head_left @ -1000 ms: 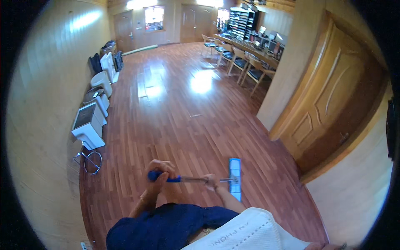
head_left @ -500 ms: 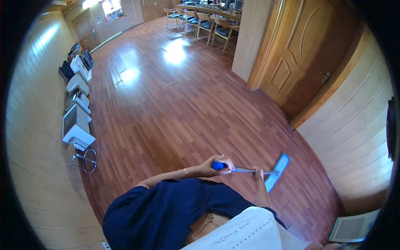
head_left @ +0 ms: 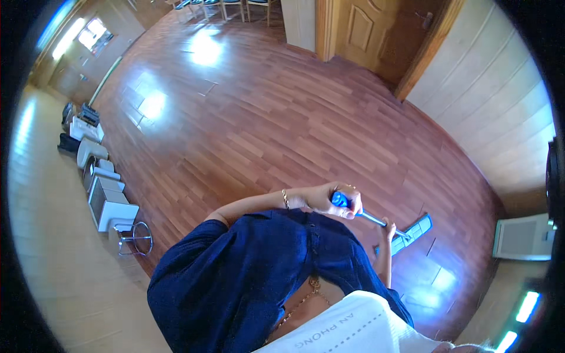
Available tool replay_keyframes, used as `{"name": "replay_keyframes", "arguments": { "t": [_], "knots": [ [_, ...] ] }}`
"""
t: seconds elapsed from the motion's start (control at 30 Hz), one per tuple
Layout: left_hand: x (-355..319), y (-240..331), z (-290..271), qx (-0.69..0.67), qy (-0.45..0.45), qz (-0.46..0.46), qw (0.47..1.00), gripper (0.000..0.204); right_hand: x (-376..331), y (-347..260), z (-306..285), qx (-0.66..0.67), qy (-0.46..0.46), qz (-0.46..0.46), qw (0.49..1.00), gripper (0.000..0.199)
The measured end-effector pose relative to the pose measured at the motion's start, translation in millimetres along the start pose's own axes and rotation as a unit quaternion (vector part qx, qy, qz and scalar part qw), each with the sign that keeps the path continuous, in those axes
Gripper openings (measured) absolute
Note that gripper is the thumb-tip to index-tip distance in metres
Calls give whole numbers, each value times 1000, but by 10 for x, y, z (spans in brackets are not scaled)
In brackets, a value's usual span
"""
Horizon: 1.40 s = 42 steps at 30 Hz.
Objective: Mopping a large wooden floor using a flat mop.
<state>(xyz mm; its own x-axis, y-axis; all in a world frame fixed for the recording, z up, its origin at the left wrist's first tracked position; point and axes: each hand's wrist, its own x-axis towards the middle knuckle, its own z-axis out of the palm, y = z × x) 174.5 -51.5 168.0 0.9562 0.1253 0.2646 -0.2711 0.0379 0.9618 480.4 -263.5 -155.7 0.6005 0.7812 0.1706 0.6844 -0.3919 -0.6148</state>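
Note:
A flat mop with a long pole (head_left: 372, 217) slants across the front right. My left hand (head_left: 329, 198), with a gold bracelet at its wrist, is wrapped round the blue grip (head_left: 339, 199) at the pole's top end. Lower on the pole, my right hand (head_left: 389, 229) is closed around the metal shaft. Beyond it, the light-blue rectangular mop head (head_left: 421, 228) lies on the wood-plank floor (head_left: 265, 135), tilted toward the upper right. Part of its near end is hidden behind my right hand and forearm.
Along the left wall stand a chrome-framed stool (head_left: 134, 238), white box-like units (head_left: 113, 203) and other items. A wooden door (head_left: 374, 35) is at the back right. A white panelled box (head_left: 522, 237) stands by the right wall. Chairs (head_left: 232, 9) line the far end.
The view has turned, so the room sits differently in it. Both hands and the mop have shifted right in view, and the mop head now lies at a flatter angle.

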Motion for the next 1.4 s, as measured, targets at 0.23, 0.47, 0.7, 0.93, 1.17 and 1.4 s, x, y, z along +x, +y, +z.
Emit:
{"name": "replay_keyframes", "arguments": {
  "t": [0.23,0.47,0.7,0.93,1.17,1.4],
  "knots": [
    [-151,526,-245,27,-48,23,998,9,-168,-831,-82,21,48,-18,998,14],
    [-841,1333,-300,97,9,40,994,10,-267,-1938,140,119,-43,-29,991,24],
    [-1711,2023,-25,263,94,86,956,13,-147,-2876,854,209,-219,-176,937,28],
    [-2342,2269,641,363,228,104,898,19,-199,-4110,1130,233,-371,-335,834,35],
    [-2556,2401,1228,487,317,94,809,24,-612,-4825,1617,268,-450,-492,696,35],
    [-2670,2526,1607,551,367,68,747,38,-1215,-5195,1719,216,-578,-536,576,23]
  ]
}}
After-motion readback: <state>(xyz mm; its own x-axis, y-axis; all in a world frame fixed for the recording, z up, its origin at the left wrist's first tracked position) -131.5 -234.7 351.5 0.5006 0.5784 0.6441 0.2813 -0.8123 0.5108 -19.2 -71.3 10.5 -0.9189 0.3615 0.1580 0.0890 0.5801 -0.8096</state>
